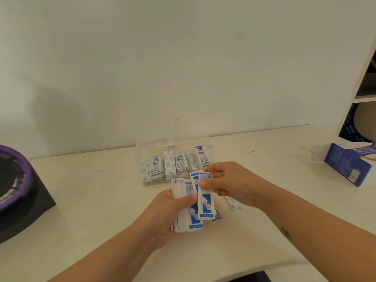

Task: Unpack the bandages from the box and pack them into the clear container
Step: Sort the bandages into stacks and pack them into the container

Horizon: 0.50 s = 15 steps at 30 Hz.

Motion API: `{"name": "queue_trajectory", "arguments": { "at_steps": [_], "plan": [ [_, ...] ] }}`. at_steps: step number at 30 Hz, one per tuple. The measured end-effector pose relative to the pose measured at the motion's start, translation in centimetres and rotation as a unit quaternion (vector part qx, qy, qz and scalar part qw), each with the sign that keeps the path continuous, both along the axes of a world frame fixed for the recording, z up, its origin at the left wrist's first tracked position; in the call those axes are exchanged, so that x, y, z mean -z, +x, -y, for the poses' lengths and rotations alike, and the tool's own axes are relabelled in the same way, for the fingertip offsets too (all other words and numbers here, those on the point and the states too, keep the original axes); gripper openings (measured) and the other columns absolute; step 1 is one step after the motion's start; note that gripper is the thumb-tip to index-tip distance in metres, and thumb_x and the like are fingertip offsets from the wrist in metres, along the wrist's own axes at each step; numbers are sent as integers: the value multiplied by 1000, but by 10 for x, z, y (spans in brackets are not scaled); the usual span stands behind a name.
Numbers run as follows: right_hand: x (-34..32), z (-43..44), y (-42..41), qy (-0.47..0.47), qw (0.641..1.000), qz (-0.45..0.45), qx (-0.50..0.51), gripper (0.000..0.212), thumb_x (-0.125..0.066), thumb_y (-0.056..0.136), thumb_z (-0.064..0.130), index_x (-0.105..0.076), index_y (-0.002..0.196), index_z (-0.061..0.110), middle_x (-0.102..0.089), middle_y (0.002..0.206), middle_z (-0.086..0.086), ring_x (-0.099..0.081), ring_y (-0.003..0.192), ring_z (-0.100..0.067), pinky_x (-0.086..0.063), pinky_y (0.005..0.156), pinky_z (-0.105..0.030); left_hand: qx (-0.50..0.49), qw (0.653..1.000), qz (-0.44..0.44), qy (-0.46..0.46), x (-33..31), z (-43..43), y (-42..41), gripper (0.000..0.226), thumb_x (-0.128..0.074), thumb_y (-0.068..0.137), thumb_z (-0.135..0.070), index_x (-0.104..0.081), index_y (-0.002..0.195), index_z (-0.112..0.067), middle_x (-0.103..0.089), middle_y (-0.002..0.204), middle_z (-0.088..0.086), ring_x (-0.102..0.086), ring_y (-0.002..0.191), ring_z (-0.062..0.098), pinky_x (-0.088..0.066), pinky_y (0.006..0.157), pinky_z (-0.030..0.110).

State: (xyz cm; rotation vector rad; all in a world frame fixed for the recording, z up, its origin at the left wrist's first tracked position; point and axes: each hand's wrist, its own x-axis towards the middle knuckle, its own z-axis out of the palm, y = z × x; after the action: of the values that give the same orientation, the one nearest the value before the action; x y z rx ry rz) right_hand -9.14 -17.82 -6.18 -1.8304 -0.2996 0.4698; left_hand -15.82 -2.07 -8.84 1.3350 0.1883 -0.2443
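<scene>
Since the clear container [140, 153] is already packed with rows of bandages [180, 163], this looks mostly done; left hand [168, 212] grips the leftover stack [181, 187] just in front of it, right hand [230, 184] pinches a couple off it. The box [350, 165] lies on the bench [81, 200], possibly empty.

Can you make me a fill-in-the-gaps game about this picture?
The left hand holds a stack of ___.
The blue box lies on the table, to the ___ of the clear container.
The container's lid stands ___.
Missing words: bandages, right, open.
</scene>
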Motion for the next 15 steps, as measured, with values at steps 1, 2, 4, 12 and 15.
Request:
{"name": "queue_trajectory", "arguments": {
  "at_steps": [1, 2, 4, 12, 15],
  "plan": [
    [-1, 0, 1, 4, 1000, 0, 9, 26, -75, 77, 15, -60, 99, 18, -73, 95, -6, -58, 73, -15, -48, 68, -25, -8, 1000, -4, -11, 1, -1, 1, 19, -62, 86, -8, -65, 105, -7, -73, 94, 15, -71, 76, 25, -59, 61, 35],
    [-1, 1, 2, 9, 1000, -1, 18, 26, -74, 78, 14, -60, 99, 17, -73, 95, -7, -58, 73, -15, -49, 69, -26, -16, 999, -10, -27, 2, -1, 2, 20, -62, 85, -9, -65, 104, -6, -73, 95, 16, -71, 75, 25, -59, 60, 35],
    [-2, 3, 3, 41, 999, -20, 29, 24, -72, 79, 11, -63, 100, 14, -72, 91, -9, -57, 67, -12, -48, 65, -23, -33, 997, -28, -65, 1, -4, 3, 20, -61, 87, -12, -65, 104, -2, -72, 98, 19, -71, 70, 25, -57, 53, 32],
    [4, -5, 1, 72, 994, -83, -15, 19, -68, 83, 6, -66, 102, 6, -66, 74, -5, -49, 52, -6, -43, 58, -19, -7, 1000, -7, -13, 0, -12, 3, 22, -56, 86, 3, -66, 103, -6, -73, 95, 17, -71, 74, 27, -54, 54, 32],
    [4, -9, 1, 46, 995, -80, -29, 12, -67, 84, 7, -65, 95, 8, -65, 68, -2, -49, 51, -6, -42, 55, -18, 12, 1000, 0, 17, 1, -9, 0, 22, -63, 83, -4, -67, 105, -8, -73, 94, 15, -70, 80, 28, -55, 69, 38]
  ]
}}
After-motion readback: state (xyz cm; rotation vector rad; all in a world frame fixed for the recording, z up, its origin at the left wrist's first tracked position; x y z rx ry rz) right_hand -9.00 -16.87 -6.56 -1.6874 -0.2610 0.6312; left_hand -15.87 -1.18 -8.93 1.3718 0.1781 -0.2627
